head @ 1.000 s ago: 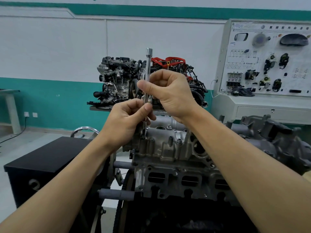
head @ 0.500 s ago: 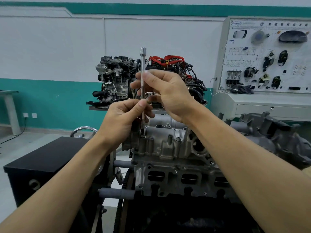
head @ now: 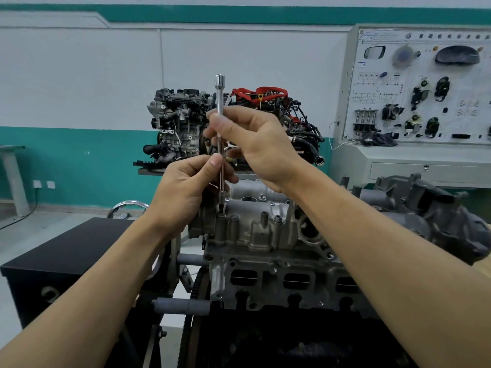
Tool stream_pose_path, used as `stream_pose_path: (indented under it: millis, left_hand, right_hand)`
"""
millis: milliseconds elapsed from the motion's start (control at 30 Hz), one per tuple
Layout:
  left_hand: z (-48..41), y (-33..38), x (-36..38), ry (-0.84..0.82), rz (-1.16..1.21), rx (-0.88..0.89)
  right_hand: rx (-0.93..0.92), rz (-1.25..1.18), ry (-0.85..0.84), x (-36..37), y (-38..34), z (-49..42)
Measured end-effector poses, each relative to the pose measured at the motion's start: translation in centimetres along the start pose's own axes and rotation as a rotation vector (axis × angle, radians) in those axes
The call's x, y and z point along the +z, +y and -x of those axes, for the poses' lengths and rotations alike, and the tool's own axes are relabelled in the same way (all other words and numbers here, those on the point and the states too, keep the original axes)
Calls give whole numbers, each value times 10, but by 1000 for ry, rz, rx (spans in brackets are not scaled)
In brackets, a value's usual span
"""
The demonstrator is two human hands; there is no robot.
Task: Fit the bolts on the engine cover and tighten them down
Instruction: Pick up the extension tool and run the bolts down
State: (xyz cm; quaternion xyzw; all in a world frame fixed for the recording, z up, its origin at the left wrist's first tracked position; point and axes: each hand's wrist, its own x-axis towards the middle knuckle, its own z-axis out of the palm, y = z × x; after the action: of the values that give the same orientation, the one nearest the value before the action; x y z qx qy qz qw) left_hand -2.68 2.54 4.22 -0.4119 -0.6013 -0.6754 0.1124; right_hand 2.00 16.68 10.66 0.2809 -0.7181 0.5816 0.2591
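A long chrome extension bar [head: 220, 96] stands upright over the front left corner of the grey metal engine cover [head: 255, 229]. Its lower tip sits on a bolt [head: 221, 215] at that corner. My left hand [head: 183, 189] pinches the bar's lower half between thumb and fingers. My right hand [head: 255, 144] pinches the bar higher up, just below its socket end. Two other bolts [head: 278, 219] stick up along the cover's front edge.
A black cabinet [head: 53, 261] stands at the left beside the engine stand's grey handles [head: 183, 305]. Another engine [head: 233, 123] sits on a table behind. A white training panel [head: 425, 86] fills the right background. A dark casting [head: 430, 208] lies at the right.
The bar has dropped lower and swung more upright, with its tip now seated on the corner bolt. Both hands kept their hold and shifted a little left.
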Motion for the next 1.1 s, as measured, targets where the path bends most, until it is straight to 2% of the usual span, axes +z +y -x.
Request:
stream_pose_path:
  millis: [133, 467, 600, 733, 833, 1000, 1100]
  left_hand:
    - [-1, 1, 1, -59, 65, -41]
    - [2, 2, 6, 35, -37, 45]
    - [2, -1, 3, 23, -25, 57]
    - [1, 2, 1, -34, -41, 45]
    - [-5, 8, -7, -97, -76, 33]
    - [-12, 19, -18, -213, -157, -36]
    - [-11, 26, -29, -347, -280, -91]
  right_hand:
    - [71, -50, -44, 0, -2, 2]
    - [-123, 102, 40, -2, 4, -4]
    - [-122, 101, 52, -2, 5, -4]
    - [-70, 104, 11, -4, 0, -5]
    - [-46, 221, -85, -11, -12, -11]
    - [-17, 284, -245, -25, -18, -16]
    - [-19, 294, -252, -26, -21, -12]
